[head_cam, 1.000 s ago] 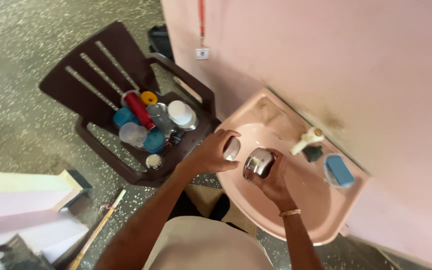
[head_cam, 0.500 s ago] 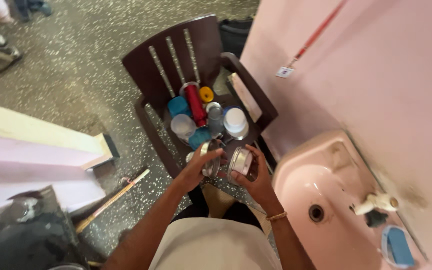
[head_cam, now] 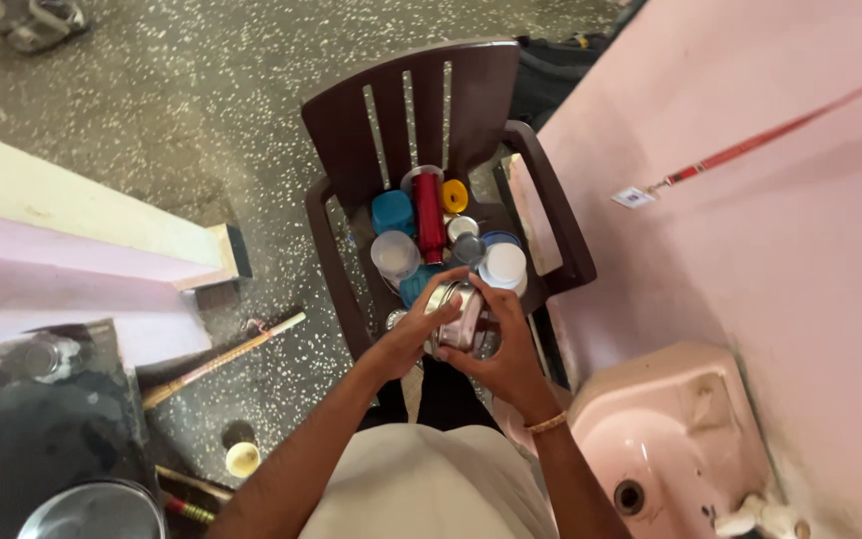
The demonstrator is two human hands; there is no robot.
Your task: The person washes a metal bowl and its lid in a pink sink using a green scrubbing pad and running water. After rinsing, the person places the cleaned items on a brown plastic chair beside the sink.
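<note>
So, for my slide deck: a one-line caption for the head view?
Both hands hold a steel container over a brown plastic chair crowded with bottles.

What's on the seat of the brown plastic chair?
On the chair seat: a red bottle, teal cup, yellow lid, clear cup, white lid. Both hands hold a steel container, hiding the seat's front.

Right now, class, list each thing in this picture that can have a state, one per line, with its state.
left hand: gripping the steel lid.
right hand: gripping the steel container.
steel container: held over the chair seat, tilted.
steel lid: at the container's mouth, not clearly seated.
red bottle: lying on the chair.
brown plastic chair: upright, seat loaded.
pink sink: basin looks dry.
</note>
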